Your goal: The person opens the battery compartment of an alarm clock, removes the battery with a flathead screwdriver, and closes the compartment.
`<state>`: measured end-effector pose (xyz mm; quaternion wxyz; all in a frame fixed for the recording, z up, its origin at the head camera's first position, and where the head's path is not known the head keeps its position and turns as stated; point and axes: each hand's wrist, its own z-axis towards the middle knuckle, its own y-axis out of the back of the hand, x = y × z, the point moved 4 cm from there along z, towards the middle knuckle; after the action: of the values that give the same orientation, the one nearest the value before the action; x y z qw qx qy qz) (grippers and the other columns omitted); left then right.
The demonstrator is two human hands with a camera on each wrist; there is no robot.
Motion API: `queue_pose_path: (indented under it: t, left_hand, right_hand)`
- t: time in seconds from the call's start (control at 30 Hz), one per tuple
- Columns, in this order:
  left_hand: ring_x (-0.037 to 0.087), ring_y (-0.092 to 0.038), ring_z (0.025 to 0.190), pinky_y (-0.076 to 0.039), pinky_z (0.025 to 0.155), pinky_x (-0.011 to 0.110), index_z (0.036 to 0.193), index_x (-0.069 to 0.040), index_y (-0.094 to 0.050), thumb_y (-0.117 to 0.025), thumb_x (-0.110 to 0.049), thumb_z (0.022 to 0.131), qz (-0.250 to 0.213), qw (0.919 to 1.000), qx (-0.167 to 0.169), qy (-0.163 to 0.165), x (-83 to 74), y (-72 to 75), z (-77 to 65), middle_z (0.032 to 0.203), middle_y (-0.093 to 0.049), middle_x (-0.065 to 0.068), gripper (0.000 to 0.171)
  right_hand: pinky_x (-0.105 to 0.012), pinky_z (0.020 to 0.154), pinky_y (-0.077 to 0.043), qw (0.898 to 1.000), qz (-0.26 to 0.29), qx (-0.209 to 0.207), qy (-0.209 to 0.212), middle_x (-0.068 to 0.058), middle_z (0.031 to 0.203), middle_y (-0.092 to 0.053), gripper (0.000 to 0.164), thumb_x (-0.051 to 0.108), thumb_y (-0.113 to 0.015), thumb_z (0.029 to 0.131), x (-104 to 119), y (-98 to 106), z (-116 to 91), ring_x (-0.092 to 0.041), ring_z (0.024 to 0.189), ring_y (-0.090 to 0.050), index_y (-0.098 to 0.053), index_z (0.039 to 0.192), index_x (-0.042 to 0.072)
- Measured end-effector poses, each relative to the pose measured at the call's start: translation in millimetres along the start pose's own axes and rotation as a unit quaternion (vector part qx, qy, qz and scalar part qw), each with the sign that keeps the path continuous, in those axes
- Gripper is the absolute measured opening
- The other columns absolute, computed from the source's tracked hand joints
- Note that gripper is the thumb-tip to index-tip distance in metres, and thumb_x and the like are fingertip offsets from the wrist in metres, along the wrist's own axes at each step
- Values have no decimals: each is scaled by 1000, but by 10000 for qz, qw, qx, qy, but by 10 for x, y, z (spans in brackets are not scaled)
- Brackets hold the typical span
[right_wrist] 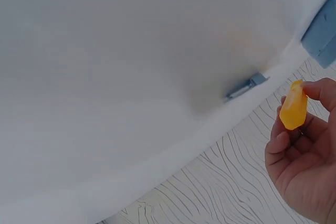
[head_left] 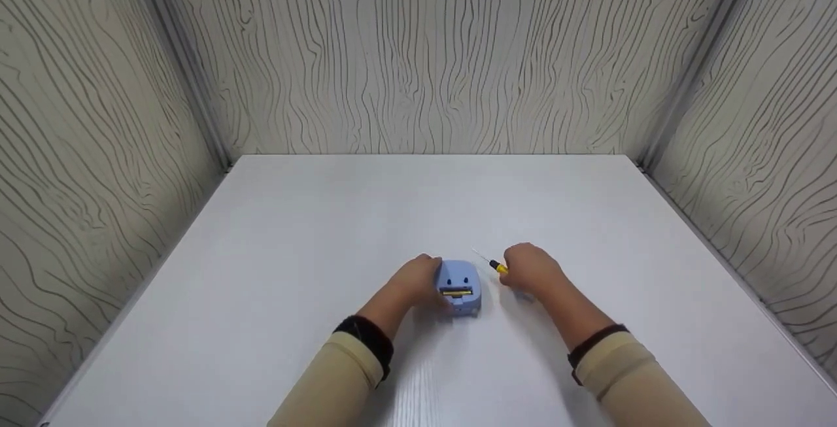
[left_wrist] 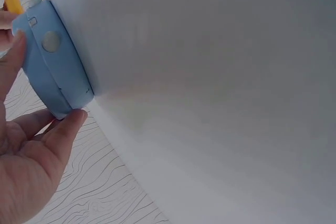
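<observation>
A small light-blue boxy device (head_left: 460,273) with rounded corners, two dark eye-like spots and an open slot showing a yellow strip stands on the white table. My left hand (head_left: 418,281) grips its left side, thumb and fingers on opposite edges of the casing (left_wrist: 58,61). Just right of it, my right hand (head_left: 531,269) holds a screwdriver (head_left: 501,268) by its yellow handle (right_wrist: 294,109). The thin shaft points up and left, past the device's far right corner. A small blue plastic piece (right_wrist: 245,87) lies on the table near my right hand.
The white table (head_left: 327,218) stretches out around both hands. Wood-grain patterned panels (head_left: 418,54) rise at the back and on both sides, with grey metal strips (head_left: 183,61) along their corners.
</observation>
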<state>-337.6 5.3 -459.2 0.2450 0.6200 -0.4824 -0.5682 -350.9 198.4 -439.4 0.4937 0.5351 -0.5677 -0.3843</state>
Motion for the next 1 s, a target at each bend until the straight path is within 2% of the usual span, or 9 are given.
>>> queue_pose_path:
  t: [0.17,0.37,0.63,1.0]
  left_hand:
    - [23,-45,120,-35,102,37,136,-10,-43,-85,-30,61,150,9998,-90,-131,-4,8,-13,129,-49,7,89]
    - [23,-46,120,-35,102,36,136,-9,-42,-85,-29,61,173,9997,-125,-153,-1,11,-27,129,-49,7,89]
    - [24,-43,123,-34,103,37,138,-11,-40,-84,-31,62,162,9997,-62,-166,-6,10,-22,133,-46,7,90]
    - [23,-43,123,-34,103,37,138,-11,-40,-84,-33,62,145,9998,-31,-117,4,-4,-16,133,-46,7,91]
  right_hand:
    - [-36,68,-48,9991,297,-131,265,-5,75,-56,15,19,-67,80,3,239,-59,-20,70,-51,-63,86,6]
    - [-33,67,-49,9959,614,-133,651,-2,73,-58,8,18,-67,82,45,410,-176,-19,69,-51,-65,83,10]
    - [-31,69,-49,9893,512,228,1347,2,75,-58,2,17,-68,82,122,501,-323,-18,73,-52,-68,83,15]
    - [-32,72,-51,9858,183,110,1663,4,73,-58,6,10,-71,78,278,615,-408,-16,71,-52,-68,78,16]
